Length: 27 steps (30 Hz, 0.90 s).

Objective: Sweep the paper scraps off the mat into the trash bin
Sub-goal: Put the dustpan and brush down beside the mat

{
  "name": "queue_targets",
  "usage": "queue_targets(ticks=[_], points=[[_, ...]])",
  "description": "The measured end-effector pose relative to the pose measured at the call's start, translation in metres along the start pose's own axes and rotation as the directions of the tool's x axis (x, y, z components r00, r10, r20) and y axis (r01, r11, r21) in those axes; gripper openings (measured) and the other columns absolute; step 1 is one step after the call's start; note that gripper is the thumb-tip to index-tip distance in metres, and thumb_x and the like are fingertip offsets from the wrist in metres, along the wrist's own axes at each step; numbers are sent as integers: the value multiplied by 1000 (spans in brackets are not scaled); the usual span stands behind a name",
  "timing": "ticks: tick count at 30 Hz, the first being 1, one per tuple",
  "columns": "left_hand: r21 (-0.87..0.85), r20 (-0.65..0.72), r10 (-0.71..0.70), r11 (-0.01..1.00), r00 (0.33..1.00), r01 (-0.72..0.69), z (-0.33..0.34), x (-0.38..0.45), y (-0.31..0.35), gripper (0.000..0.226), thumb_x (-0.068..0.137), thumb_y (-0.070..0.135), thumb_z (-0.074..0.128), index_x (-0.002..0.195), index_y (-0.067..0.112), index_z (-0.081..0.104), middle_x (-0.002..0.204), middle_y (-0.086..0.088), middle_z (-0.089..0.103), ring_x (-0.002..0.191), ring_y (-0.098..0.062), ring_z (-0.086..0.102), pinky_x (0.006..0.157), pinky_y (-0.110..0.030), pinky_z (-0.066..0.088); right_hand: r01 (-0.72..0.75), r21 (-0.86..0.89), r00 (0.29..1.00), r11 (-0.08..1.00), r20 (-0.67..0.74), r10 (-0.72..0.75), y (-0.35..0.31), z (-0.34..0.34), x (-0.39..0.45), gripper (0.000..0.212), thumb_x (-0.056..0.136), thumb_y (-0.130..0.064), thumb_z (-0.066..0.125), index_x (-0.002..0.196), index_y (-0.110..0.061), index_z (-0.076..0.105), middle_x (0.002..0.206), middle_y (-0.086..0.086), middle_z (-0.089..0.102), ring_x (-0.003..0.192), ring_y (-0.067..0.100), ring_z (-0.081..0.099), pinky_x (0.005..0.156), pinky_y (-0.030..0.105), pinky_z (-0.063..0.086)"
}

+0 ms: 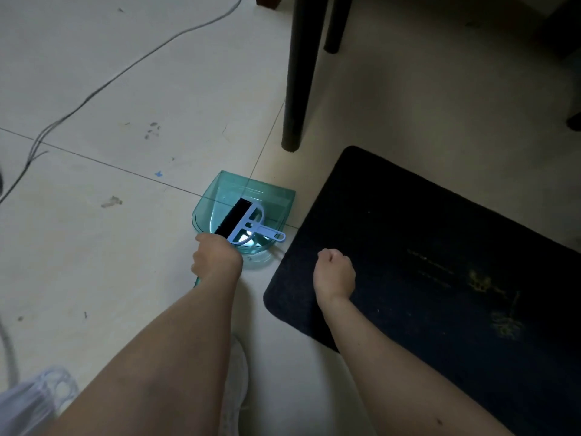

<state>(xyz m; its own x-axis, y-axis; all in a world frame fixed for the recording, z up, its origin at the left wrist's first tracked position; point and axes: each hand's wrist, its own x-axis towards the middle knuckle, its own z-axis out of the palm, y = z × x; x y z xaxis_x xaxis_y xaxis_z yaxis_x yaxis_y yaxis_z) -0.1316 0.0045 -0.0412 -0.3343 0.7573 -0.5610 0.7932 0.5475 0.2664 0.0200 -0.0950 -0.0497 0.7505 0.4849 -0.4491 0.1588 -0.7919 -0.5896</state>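
Observation:
A clear teal dustpan lies on the tiled floor just left of a dark mat. Inside it rests a small white hand brush with black bristles. My left hand grips the dustpan's handle at its near end; a bit of teal handle shows below my fist. My right hand hovers over the mat's left edge with its fingers curled and nothing in it. No paper scraps show on the mat; only faint yellowish marks at its right side.
Two black furniture legs stand just beyond the dustpan and mat. A grey cable runs across the floor at the left. A white shoe is at the bottom, and a pale plastic object at the lower left corner.

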Motion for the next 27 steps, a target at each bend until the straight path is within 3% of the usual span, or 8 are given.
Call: queue_targets(ticks=[6,9,12,14,16,19,23,27], points=[[57,-23,-22,998,1000,23,-3,-13,4,63,91,8,46,148,1,20,139,-19,46,127,-37,44,105,-48,36,-3,-13,1000,1000,-2,3,5,-16,0,36,99,-30,33,92,-14,65,99,7,58,95,25,56,79,37,49],[295,-138,85,955,987,-41,-2,-31,9,68,85,13,53,146,4,25,142,-20,38,131,-35,36,108,-49,31,-17,-36,1000,999,-10,16,16,-24,2,36,99,-31,31,88,-16,63,97,7,59,94,26,57,76,37,50],[559,-220,480,776,849,-293,12,-48,19,56,77,12,55,132,9,43,126,-15,47,121,-32,42,105,-46,33,-43,-58,999,997,-14,42,27,-35,5,35,98,-29,31,87,-14,61,99,10,60,93,28,59,74,38,51],[611,-163,691,631,704,-479,27,-64,31,40,78,9,49,118,12,53,116,-11,51,111,-30,47,100,-43,36,-78,-93,997,993,-10,78,37,-46,8,31,98,-28,34,103,-14,62,106,8,58,94,26,59,77,37,52],[604,-34,782,512,623,-610,48,-88,48,31,82,11,48,112,16,55,115,-9,51,109,-30,49,94,-40,37,-128,-103,992,986,-13,127,50,-61,13,31,96,-27,39,120,-17,55,117,7,54,99,25,57,80,36,51],[562,181,769,430,613,-706,88,-121,69,32,87,21,52,118,23,49,124,-6,44,114,-30,46,93,-42,38,-207,-104,978,973,-32,204,77,-88,24,38,96,-27,43,133,-19,46,128,8,47,104,26,56,80,34,48],[541,396,600,459,695,-705,133,-151,81,43,89,31,57,129,28,42,137,-5,32,124,-32,37,98,-53,37,-315,-115,948,942,-78,308,120,-129,41,43,96,-29,44,137,-18,41,132,11,43,108,29,54,83,35,46],[577,491,418,502,764,-645,166,-170,82,56,87,40,60,135,34,32,142,-5,24,129,-35,31,101,-58,35,-442,-126,894,888,-138,426,177,-174,59,48,95,-32,44,140,-16,35,136,14,38,115,34,47,85,38,43]])
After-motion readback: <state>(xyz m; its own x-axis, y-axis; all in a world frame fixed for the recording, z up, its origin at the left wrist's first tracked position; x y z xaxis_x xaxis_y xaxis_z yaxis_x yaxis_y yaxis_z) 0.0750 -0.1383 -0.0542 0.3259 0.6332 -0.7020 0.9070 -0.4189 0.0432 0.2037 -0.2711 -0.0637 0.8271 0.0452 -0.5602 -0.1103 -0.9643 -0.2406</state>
